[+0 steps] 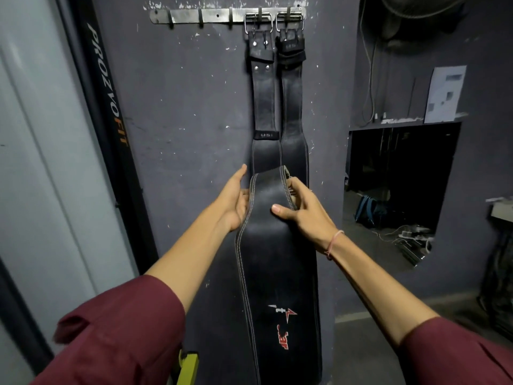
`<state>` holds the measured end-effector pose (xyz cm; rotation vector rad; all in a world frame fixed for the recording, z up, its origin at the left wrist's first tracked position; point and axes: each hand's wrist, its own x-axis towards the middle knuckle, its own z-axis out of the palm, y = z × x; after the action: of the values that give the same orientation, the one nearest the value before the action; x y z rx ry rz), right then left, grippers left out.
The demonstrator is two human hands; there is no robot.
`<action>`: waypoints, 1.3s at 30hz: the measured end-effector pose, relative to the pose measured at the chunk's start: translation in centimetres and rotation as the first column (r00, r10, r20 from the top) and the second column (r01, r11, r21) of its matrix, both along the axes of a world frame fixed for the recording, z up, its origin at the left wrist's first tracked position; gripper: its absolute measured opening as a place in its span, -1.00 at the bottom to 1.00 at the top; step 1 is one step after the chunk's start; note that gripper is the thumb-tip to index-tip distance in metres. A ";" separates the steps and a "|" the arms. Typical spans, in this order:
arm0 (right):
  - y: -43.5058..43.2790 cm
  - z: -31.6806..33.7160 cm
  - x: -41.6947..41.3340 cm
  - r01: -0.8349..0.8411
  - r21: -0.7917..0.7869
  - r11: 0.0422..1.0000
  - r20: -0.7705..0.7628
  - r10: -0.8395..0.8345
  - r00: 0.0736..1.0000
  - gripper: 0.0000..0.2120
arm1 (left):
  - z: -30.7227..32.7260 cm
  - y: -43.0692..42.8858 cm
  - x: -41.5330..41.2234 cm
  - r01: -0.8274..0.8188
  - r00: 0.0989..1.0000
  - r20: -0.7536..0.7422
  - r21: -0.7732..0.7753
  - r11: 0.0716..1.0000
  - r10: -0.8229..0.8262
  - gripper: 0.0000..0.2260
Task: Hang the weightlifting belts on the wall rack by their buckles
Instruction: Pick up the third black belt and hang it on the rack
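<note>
A metal wall rack with several hooks runs along the top of the dark wall. Two black belts hang from its right hooks by their silver buckles: one belt on the left, the other belt just to its right. A third black belt with white stitching and a red logo hangs in front of them. My right hand grips its upper right edge, thumb on the face. My left hand holds its left edge with fingers fairly straight. This belt's buckle is hidden.
The three left hooks of the rack carry nothing. A black upright marked PROZVOFIT leans at the left. A dark wall opening at the right shows a bag and cables. A yellow-green object sits low down.
</note>
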<state>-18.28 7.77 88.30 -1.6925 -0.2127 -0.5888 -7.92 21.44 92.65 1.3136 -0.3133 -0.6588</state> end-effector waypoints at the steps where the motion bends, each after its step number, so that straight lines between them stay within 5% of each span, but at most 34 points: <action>1: 0.2 -0.3 -0.3 -0.029 0.013 1.000 0.007 0.028 1.000 -0.60 | 0.2 0.0 -0.3 0.007 1.000 -0.005 0.005 1.000 -0.007 -0.33; 7: 0.8 -2.9 -1.9 -0.114 -0.030 0.993 -0.027 0.113 0.993 -0.69 | 0.2 -0.8 0.2 -0.208 0.977 -0.068 -0.087 0.974 0.202 -0.47; 11: 0.2 -6.1 -2.3 -0.133 -0.020 0.991 -0.102 0.130 0.986 -0.69 | -0.3 -1.3 1.7 -0.422 0.892 0.100 -0.164 0.892 0.441 -0.46; 14: 0.3 -6.9 -2.0 -0.089 0.008 0.996 -0.134 0.089 0.987 -0.72 | -0.2 -2.1 -0.5 -0.348 0.844 0.305 -0.317 0.883 0.442 -0.57; 18: 1.0 -1.1 -1.1 0.063 0.091 0.994 0.010 -0.065 0.998 -0.92 | -0.9 -3.8 -3.2 -0.301 0.760 0.461 -0.376 0.876 0.459 -0.59; 21: 0.3 2.8 -0.3 0.235 0.098 0.967 0.108 -0.245 0.964 -0.71 | -1.1 -4.5 -4.3 -0.272 0.738 0.498 -0.399 0.876 0.456 -0.65; 24: 0.1 1.2 -0.7 0.212 0.148 0.966 0.143 -0.233 0.962 -0.74 | -1.0 -5.0 -4.4 -0.268 0.704 0.528 -0.421 0.867 0.474 -0.67; 26: 0.2 -2.2 -1.4 0.154 0.202 0.967 0.078 -0.173 0.982 -0.95 | -1.0 -5.3 -4.3 -0.285 0.677 0.554 -0.409 0.867 0.484 -0.65; 31: -0.3 -11.2 -2.1 0.165 0.084 0.983 -0.223 -0.143 0.964 -0.69 | -1.7 -5.1 -4.0 -0.300 0.611 0.632 -0.374 0.878 0.477 -0.60; 39: -0.1 4.2 0.6 0.235 0.151 0.960 0.215 -0.264 0.940 -0.74 | -1.8 -5.2 -3.1 -0.318 0.562 0.660 -0.385 0.866 0.499 -0.66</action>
<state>-17.72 7.70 92.47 -1.5386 -0.1259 -0.9748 -10.99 16.21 90.83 1.3180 -0.6984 0.3675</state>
